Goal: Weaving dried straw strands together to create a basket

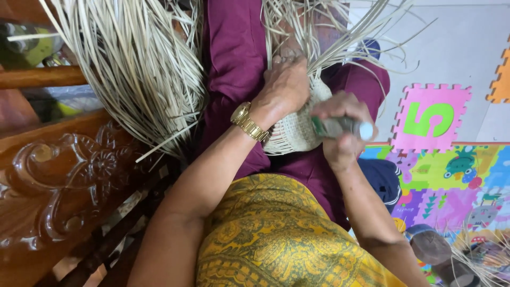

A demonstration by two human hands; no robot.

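A small, pale woven basket rests on my lap, which is covered by maroon cloth. Long loose straw strands fan upward from its rim. My left hand, with a gold watch on the wrist, grips the basket at the top where the strands begin. My right hand is closed around a small green and white tube-shaped object held against the basket's right side.
A big bundle of pale straw strips lies over a carved wooden chair arm at the left. A colourful foam puzzle mat covers the floor at the right, with more straw at the bottom right corner.
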